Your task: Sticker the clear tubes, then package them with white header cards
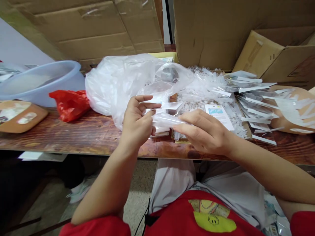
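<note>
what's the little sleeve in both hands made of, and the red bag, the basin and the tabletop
Small sleeve, held by left hand and right hand: clear thin plastic film, glossy glints. Red bag: crinkled shiny plastic. Basin: pale blue, smooth, likely moulded plastic. Tabletop: wood or wood-look, grain visible, glossy.

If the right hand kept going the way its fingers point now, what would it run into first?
The right hand points leftward, holding a small clear sleeve. Straight on, it would likely meet the left hand first, since that hand pinches the same sleeve. Beyond lies the big clear plastic bag, though depth is unclear.
</note>
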Demonstrator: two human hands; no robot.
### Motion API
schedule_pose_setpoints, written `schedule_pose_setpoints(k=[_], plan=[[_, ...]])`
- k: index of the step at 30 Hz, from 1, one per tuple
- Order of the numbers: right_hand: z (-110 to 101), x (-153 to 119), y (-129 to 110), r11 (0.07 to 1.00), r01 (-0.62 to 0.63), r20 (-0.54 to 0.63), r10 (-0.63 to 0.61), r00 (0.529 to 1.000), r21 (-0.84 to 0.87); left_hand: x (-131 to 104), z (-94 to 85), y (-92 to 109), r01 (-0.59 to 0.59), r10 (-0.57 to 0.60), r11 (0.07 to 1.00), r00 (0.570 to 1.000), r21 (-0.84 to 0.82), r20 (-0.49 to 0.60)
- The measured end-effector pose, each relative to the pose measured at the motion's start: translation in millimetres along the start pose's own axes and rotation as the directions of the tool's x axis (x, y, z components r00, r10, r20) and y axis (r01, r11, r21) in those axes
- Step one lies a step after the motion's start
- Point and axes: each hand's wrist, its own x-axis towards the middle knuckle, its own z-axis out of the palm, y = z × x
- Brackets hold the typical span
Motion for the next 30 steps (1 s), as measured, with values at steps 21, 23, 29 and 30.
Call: schedule_pose_setpoints(k=[21, 23, 29, 30], plan=[[-39.9, -14.3, 2.4, 0.798, -0.578, 0.116, 0.566, 0.816, 0.173, -31.8, 54.3, 31.6, -0.097, 0.101, 0.987, 0.995, -0.126, 0.026], [-37.9, -23.5, 4.6, 0.722, -0.649, 0.162, 0.629, 0.76, 0.24, -35.8, 60.1, 34.0, -0.122, 0.125, 0.987, 0.992, -0.108, 0.023], [-37.7, -34.6, 11.3, 0.565, -0.742, 0.105, 0.766, 0.634, 0.361, -45.6, 79.8, 41.7, -0.132, 0.142, 0.974, 0.989, -0.185, 0.038], [-38.4, -34.1, 12.0, 0.574, -0.737, 0.054, 0.775, 0.629, 0.358, -47.3, 83.4, 43.0, -0.131, 0.146, 0.971, 0.988, -0.201, 0.059]])
